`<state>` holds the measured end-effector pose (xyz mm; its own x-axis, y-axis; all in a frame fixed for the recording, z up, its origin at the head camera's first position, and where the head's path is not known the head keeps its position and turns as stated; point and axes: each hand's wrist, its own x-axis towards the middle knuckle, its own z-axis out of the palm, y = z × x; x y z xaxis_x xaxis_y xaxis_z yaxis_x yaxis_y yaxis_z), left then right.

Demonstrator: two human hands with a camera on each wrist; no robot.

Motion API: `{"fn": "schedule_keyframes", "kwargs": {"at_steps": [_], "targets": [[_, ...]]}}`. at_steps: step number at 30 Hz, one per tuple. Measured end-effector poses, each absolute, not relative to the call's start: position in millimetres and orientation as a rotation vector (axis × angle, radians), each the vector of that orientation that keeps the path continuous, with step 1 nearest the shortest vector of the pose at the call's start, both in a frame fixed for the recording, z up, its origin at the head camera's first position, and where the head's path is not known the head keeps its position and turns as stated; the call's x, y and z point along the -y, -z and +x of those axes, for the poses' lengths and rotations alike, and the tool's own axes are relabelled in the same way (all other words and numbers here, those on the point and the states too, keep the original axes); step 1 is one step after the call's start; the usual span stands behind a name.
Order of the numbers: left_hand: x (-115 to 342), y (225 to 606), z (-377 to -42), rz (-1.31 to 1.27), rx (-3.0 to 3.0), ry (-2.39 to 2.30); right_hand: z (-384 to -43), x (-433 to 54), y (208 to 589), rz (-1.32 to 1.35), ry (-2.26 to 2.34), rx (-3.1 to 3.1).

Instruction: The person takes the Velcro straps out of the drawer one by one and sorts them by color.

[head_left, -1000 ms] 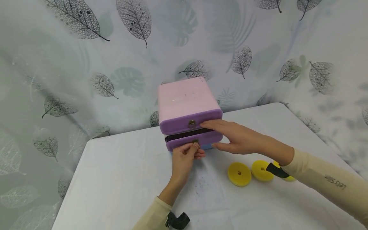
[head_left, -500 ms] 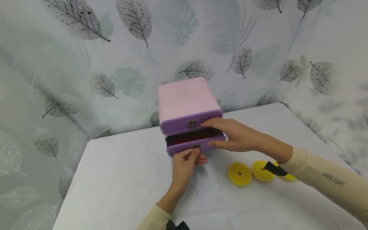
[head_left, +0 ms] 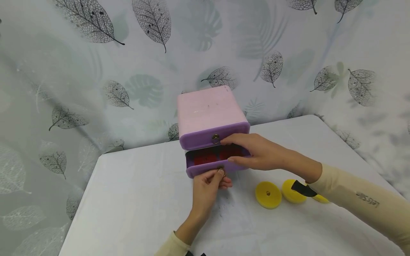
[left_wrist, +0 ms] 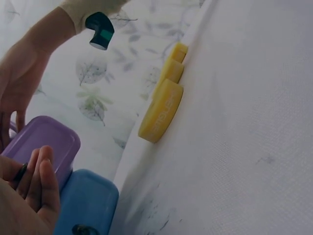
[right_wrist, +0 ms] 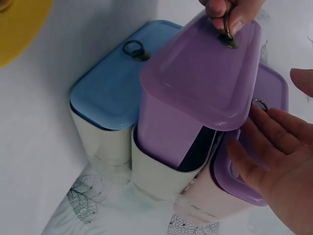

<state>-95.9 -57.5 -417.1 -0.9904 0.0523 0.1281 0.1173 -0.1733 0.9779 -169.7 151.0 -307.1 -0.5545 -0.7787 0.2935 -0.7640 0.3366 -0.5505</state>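
Observation:
A small drawer cabinet (head_left: 208, 105) with a pink top stands at the back of the table. Its middle purple drawer (right_wrist: 205, 73) is pulled partway out, and red things (head_left: 205, 159) show inside. My left hand (head_left: 206, 186) pinches the ring pull (right_wrist: 226, 22) on that drawer's front between thumb and finger. My right hand (head_left: 261, 153) has relaxed fingers, the fingertips at the front of the upper purple drawer (head_left: 195, 140), beside its ring. The right thumb overlaps the middle drawer's front in the head view. The lowest drawer (right_wrist: 122, 83), blue, is closed.
Several yellow discs with a centre hole lie in a row at the right, the nearest disc (head_left: 268, 195) in front of the cabinet; my right forearm partly covers the farthest. A white cloth covers the table (head_left: 134, 199). Leaf-patterned fabric (head_left: 144, 89) hangs behind.
The middle drawer has come farther out toward me, my left hand moving with its ring. The red things inside have come into view. My right hand has stayed near the upper drawer's front.

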Motion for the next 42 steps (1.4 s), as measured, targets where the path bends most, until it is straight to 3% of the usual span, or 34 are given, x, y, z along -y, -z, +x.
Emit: {"fn": "schedule_keyframes", "kwargs": {"at_steps": [42], "targets": [[52.1,415.9,-63.3,-0.154,2.009,2.433,-171.3,-120.0,304.1,-1.547,0.766,-2.485]]}}
